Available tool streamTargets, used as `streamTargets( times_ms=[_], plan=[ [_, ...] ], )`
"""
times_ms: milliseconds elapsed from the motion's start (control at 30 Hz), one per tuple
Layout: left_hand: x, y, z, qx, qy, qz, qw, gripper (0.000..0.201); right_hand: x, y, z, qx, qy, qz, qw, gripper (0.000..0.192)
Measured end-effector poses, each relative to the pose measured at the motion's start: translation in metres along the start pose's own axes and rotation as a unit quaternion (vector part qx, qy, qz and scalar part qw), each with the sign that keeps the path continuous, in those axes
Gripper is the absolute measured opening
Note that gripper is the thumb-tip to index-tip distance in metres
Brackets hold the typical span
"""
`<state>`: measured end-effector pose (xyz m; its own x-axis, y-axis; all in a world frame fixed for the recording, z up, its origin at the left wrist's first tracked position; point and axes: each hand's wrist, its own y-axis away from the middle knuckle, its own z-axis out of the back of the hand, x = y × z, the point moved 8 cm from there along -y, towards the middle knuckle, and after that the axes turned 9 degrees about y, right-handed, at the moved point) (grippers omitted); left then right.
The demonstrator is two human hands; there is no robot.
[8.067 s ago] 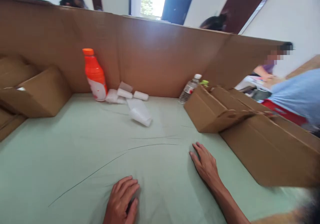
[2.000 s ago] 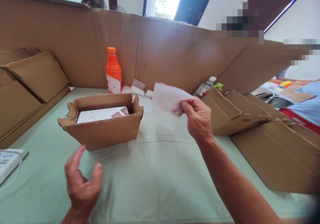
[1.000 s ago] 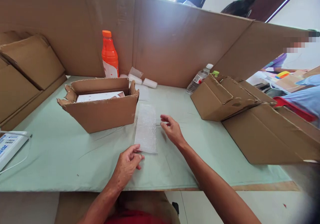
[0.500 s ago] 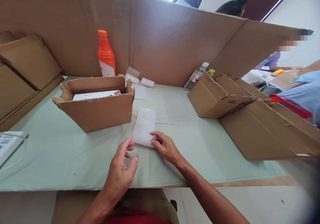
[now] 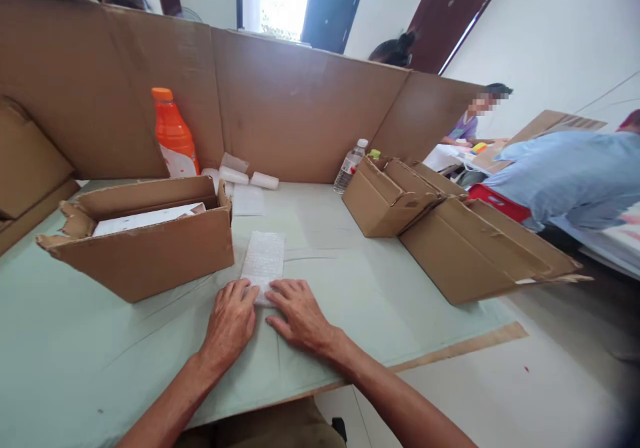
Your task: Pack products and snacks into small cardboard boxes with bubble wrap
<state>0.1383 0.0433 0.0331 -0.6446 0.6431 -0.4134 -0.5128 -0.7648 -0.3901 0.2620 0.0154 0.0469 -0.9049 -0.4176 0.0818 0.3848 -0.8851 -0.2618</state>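
Observation:
A flat, whitish piece of bubble wrap (image 5: 264,255), perhaps a pouch, lies lengthwise on the pale green table cover. My left hand (image 5: 231,315) rests at its near left corner, palm down, the fingers stretched forward and the thumb at the wrap's edge. On the near right corner lie the fingertips of my right hand (image 5: 300,315), whose thumb is spread away from them. Both hands are open. They press on the wrap's near end and cover part of it.
Left of the wrap stands an open cardboard box (image 5: 150,255) holding white flat pieces. Behind it are an orange bottle (image 5: 175,131) and white rolls (image 5: 264,181). More cardboard boxes (image 5: 460,255) and a clear bottle (image 5: 350,168) stand right. A cardboard partition (image 5: 300,101) borders the back; people are beyond.
My left hand has come down from the air onto the wrap's near left corner. My right hand has flattened at the right corner. The head view has swung to the right.

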Motion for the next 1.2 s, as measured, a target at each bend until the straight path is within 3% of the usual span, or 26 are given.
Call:
streamTargets(
  times_ms=[67,200,367,533,667,767,900,1033,1200],
  plan=[
    [0.001,-0.002,0.004,-0.019,0.006,-0.008,1.000,0.038,-0.001,-0.006,-0.005,0.006,-0.007,0.000,1.000,0.023],
    [0.001,0.008,0.016,-0.016,0.087,0.002,0.996,0.033,-0.010,-0.005,0.001,-0.005,-0.107,-0.040,0.993,0.024],
    [0.000,0.037,0.026,0.057,0.214,0.117,0.968,0.037,-0.008,0.021,0.010,0.075,-0.292,-0.095,0.949,0.025],
    [0.005,0.052,0.022,0.050,0.179,0.192,0.964,0.041,-0.010,0.036,0.005,0.063,-0.217,-0.145,0.963,0.028],
    [0.000,0.051,0.023,0.015,0.129,0.163,0.978,0.039,-0.008,0.039,-0.005,0.051,-0.129,-0.128,0.982,0.026],
    [-0.014,0.049,0.032,-0.017,0.103,0.090,0.991,0.045,-0.005,0.039,-0.002,0.037,-0.072,-0.114,0.990,0.024],
    [-0.029,0.050,0.029,0.027,0.120,0.004,0.992,0.045,0.012,0.041,0.019,-0.026,-0.015,-0.060,0.998,0.026],
    [-0.025,0.048,0.022,0.058,0.142,0.013,0.988,0.040,0.032,0.041,0.017,0.017,-0.022,0.010,1.000,0.027],
    [-0.021,0.051,0.027,0.074,0.205,0.060,0.974,0.036,0.028,0.048,0.019,0.046,-0.132,-0.040,0.989,0.022]
  ],
)
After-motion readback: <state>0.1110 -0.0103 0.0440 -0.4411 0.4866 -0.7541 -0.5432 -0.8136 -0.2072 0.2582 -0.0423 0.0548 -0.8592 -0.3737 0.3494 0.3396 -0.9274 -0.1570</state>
